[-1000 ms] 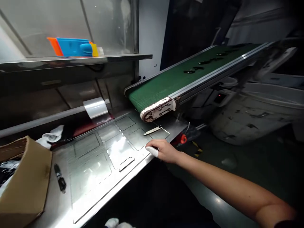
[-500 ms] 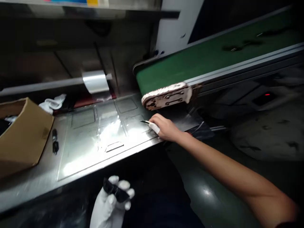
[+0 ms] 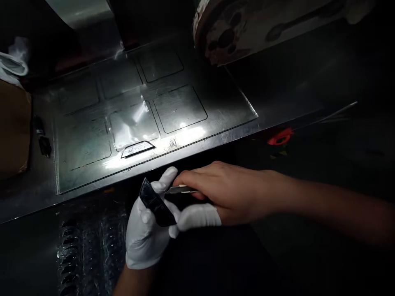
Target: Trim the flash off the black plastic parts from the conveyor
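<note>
My left hand (image 3: 145, 234), in a white glove, is closed round a small black trapezoid-shaped plastic part (image 3: 156, 203), held tilted with its flat face toward me. My right hand (image 3: 212, 189) is bare except for a white cover on the thumb. Its fingers are shut on a slim knife (image 3: 180, 189) with a pointed metal blade. The blade's tip is close to the gloved fingers, beside the black part; whether it touches cannot be made out. A clear piece with a dark trapezoid outline (image 3: 138, 149) lies on the bench sheet beyond my hands.
A clear sheet with marked rectangles (image 3: 182, 109) covers the metal bench. A cardboard box (image 3: 14, 127) and black pens (image 3: 42, 135) are at left. A conveyor end (image 3: 228, 37) overhangs the back right. Below the edge is a clear tray (image 3: 89, 246) of dark parts.
My right hand has come from the bench edge to my left hand, bringing the knife beside the black part. My left hand has risen slightly. The view has turned closer to the bench.
</note>
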`<state>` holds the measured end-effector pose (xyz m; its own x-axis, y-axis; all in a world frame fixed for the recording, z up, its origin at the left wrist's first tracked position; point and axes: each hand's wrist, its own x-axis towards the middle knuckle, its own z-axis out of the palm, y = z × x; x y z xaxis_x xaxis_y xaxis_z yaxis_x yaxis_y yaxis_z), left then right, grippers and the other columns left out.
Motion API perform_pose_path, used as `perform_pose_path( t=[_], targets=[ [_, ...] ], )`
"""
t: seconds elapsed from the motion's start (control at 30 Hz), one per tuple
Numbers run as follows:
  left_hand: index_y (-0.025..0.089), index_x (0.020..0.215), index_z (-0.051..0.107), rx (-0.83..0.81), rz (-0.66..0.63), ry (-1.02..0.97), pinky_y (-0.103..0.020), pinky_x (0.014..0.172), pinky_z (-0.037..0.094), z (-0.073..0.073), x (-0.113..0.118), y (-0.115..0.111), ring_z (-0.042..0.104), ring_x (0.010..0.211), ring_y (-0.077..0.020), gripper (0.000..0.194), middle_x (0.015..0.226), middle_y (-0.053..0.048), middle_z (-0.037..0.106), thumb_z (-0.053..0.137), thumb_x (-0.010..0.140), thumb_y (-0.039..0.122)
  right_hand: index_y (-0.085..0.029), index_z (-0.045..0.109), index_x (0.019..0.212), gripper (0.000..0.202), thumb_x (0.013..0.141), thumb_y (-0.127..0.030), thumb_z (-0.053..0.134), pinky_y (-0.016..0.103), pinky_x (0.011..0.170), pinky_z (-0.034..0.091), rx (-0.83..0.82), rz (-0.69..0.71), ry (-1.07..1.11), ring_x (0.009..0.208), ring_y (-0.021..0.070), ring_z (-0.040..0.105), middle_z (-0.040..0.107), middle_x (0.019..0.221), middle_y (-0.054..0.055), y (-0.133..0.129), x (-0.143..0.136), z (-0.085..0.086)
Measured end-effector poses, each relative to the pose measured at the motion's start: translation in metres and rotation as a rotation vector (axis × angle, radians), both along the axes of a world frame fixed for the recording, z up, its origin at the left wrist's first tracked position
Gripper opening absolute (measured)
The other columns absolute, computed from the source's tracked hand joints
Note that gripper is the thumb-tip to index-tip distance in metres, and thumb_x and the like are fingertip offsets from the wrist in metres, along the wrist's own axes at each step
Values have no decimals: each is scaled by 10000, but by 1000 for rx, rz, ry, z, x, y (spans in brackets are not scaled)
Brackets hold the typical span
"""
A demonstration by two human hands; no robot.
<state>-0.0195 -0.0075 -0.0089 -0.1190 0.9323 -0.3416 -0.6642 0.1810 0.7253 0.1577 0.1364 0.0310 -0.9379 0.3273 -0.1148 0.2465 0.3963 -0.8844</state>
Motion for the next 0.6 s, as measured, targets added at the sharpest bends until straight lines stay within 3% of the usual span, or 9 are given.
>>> perform_pose_path(
  t=[0.07, 0.13, 0.2, 0.33, 0.43, 0.5, 0.6],
  targets=[
    [264, 1197, 738, 1, -29, -19, -223, 473, 550, -3, -1, -1, 644, 532, -73, 439, 1525, -117, 583, 791, 846, 522, -232, 655, 1161, 418, 820, -372, 851, 249, 558, 398, 28, 33, -89, 692, 182, 657, 718, 864, 8, 2, -6, 1],
    [294, 1243, 721, 30, -80, -56, -195, 460, 538, -6, -3, -2, 651, 555, -82, 430, 1411, -103, 668, 761, 877, 515, -212, 639, 1152, 468, 772, -347, 877, 242, 544, 376, 52, 77, -168, 703, 185, 666, 732, 885, 13, 3, -10, 3],
    [316, 1278, 704, 65, -121, -69, -167, 449, 522, -8, -5, -2, 653, 572, -87, 431, 1297, -100, 726, 734, 900, 519, -191, 618, 1144, 463, 789, -376, 853, 238, 543, 364, 67, 117, -212, 724, 190, 679, 745, 926, 23, 4, -13, 5],
    [316, 1245, 716, 61, -151, -41, -142, 439, 504, -10, -8, -1, 646, 559, -77, 448, 1283, -107, 733, 748, 871, 560, -178, 584, 1125, 488, 808, -453, 833, 235, 538, 353, 101, 152, -248, 722, 188, 678, 747, 952, 29, 4, -16, 4],
    [337, 1262, 709, 29, -180, -50, -131, 445, 493, -11, -11, -2, 614, 522, -75, 462, 1037, -79, 793, 746, 867, 574, -185, 567, 1112, 510, 808, -502, 824, 233, 531, 356, 121, 157, -263, 715, 185, 671, 741, 946, 25, 2, -17, 1],
    [343, 1287, 701, 13, -187, -58, -129, 439, 482, -10, -13, -3, 582, 488, -75, 479, 864, -56, 783, 747, 868, 571, -187, 561, 1111, 508, 803, -495, 822, 235, 523, 350, 140, 157, -278, 703, 185, 666, 737, 928, 21, 0, -19, 0],
    [337, 1262, 719, -24, -182, -58, -128, 409, 458, -10, -16, -3, 549, 447, -62, 476, 845, -53, 773, 765, 850, 570, -185, 563, 1106, 471, 796, -436, 813, 246, 513, 324, 189, 161, -311, 675, 194, 661, 737, 894, 21, -2, -23, 1]
  ],
)
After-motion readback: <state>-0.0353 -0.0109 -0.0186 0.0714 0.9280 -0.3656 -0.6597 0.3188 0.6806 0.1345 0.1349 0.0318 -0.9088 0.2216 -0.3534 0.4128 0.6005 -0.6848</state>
